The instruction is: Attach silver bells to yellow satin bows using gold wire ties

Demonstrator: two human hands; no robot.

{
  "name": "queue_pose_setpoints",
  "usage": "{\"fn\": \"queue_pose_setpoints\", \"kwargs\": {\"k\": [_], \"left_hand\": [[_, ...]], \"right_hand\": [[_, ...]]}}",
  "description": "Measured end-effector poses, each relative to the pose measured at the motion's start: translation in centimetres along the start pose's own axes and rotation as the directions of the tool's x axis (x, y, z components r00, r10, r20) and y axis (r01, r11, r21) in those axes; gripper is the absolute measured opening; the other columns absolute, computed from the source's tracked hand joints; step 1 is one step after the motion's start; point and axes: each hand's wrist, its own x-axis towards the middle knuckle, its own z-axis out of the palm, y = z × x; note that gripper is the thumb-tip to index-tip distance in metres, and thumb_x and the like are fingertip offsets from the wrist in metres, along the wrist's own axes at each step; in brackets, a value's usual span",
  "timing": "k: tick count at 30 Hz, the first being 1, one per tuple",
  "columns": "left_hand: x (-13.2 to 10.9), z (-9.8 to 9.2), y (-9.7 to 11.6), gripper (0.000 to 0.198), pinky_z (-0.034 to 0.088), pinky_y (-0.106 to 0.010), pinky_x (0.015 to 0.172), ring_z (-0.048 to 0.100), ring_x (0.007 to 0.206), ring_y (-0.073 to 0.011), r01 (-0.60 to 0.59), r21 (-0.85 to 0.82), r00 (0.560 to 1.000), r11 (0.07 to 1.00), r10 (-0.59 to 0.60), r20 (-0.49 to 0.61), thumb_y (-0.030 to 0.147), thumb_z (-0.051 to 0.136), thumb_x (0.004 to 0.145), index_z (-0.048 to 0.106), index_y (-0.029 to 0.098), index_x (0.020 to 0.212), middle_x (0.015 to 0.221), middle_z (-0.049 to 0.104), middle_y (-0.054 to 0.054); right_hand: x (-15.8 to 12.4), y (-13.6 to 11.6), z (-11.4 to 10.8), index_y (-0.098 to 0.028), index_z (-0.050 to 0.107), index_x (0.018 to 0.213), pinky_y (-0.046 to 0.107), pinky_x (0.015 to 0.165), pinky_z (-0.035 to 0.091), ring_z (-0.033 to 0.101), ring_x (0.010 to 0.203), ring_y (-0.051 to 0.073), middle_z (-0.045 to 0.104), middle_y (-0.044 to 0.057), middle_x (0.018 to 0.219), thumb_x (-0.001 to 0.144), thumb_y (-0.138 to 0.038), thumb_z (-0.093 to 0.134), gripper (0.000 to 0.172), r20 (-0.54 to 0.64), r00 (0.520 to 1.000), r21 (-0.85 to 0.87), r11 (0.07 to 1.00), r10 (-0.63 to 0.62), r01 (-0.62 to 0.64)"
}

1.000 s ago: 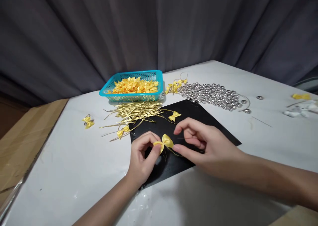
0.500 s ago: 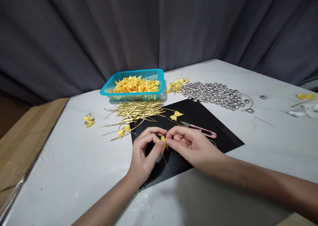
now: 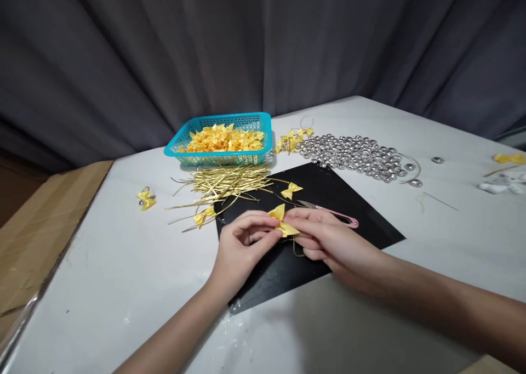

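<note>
A small yellow ribbon bow (image 3: 280, 219) is pinched between my left hand (image 3: 242, 249) and my right hand (image 3: 329, 239) just above a black mat (image 3: 361, 220). A thin gold wire tail hangs from the bow toward the mat. Pink thread snips (image 3: 335, 214) lie on the mat right behind my right hand. Another yellow bow (image 3: 291, 190) rests on the mat's far side.
A teal basket (image 3: 224, 157) of yellow bows stands behind a pile of gold twist wires (image 3: 228, 182). Several silver bells (image 3: 353, 152) lie at the right back. Loose bows (image 3: 146, 200) lie to the left. Cardboard (image 3: 36, 231) borders the white table (image 3: 123, 275) at left.
My right hand closed in from the right onto the bow, uncovering the pink snips. Both hands turned the bow so its loops face up and lifted it slightly.
</note>
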Motion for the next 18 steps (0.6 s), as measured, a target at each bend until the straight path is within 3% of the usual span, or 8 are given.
{"fn": "queue_pose_setpoints", "kwargs": {"k": [5, 9, 14, 16, 18], "left_hand": [[0.1, -0.3, -0.1, 0.012, 0.050, -0.020, 0.069, 0.060, 0.074, -0.0096, 0.073, -0.040, 0.996, 0.996, -0.072, 0.047, 0.012, 0.072, 0.066, 0.072, 0.020, 0.074, 0.092, 0.066, -0.001], [0.2, -0.6, -0.2, 0.012, 0.048, -0.022, 0.071, 0.060, 0.075, -0.0115, 0.131, -0.054, 0.989, 0.990, -0.127, 0.073, 0.015, 0.071, 0.069, 0.074, 0.021, 0.078, 0.086, 0.069, -0.002], [0.4, -0.7, -0.2, 0.012, 0.044, -0.021, 0.065, 0.057, 0.072, -0.0110, 0.159, -0.083, 0.987, 0.984, -0.159, 0.011, 0.016, 0.070, 0.070, 0.075, 0.022, 0.079, 0.085, 0.071, -0.001], [0.5, -0.7, -0.3, 0.012, 0.043, -0.020, 0.064, 0.057, 0.072, -0.0112, 0.154, -0.097, 0.987, 0.983, -0.157, -0.031, 0.016, 0.068, 0.071, 0.076, 0.022, 0.078, 0.086, 0.072, -0.001], [0.6, -0.7, -0.4, 0.011, 0.043, -0.020, 0.064, 0.058, 0.077, -0.0124, 0.142, -0.109, 0.986, 0.984, -0.150, -0.069, 0.017, 0.067, 0.072, 0.076, 0.022, 0.076, 0.089, 0.073, -0.002]], "right_hand": [[0.3, -0.3, -0.4, -0.016, 0.051, 0.072, 0.020, 0.040, 0.007, 0.011, 0.044, 0.004, 0.021, -0.010, 0.051, 0.081, -0.027, 0.057, 0.016, -0.046, 0.998, -0.043, 0.998, -0.039, 0.037], [0.3, -1.5, -2.0, -0.014, 0.058, 0.075, 0.023, 0.040, 0.006, 0.013, 0.043, 0.003, 0.024, -0.010, 0.049, 0.079, -0.026, 0.062, 0.014, -0.106, 0.984, -0.119, 0.984, -0.144, 0.132], [-1.0, -4.4, -4.1, -0.011, 0.064, 0.081, 0.025, 0.040, 0.007, 0.015, 0.041, 0.002, 0.022, -0.009, 0.049, 0.089, -0.021, 0.051, 0.018, -0.228, 0.946, -0.160, 0.967, -0.231, 0.198], [-1.8, -5.9, -5.5, -0.010, 0.066, 0.085, 0.027, 0.041, 0.008, 0.019, 0.041, 0.001, 0.023, -0.009, 0.049, 0.092, -0.020, 0.046, 0.024, -0.333, 0.892, -0.244, 0.942, -0.305, 0.231], [-2.7, -7.2, -7.9, -0.009, 0.068, 0.097, 0.029, 0.041, 0.013, 0.023, 0.040, -0.001, 0.026, -0.008, 0.049, 0.094, -0.021, 0.045, 0.027, -0.402, 0.791, -0.504, 0.833, -0.461, 0.230]]}}
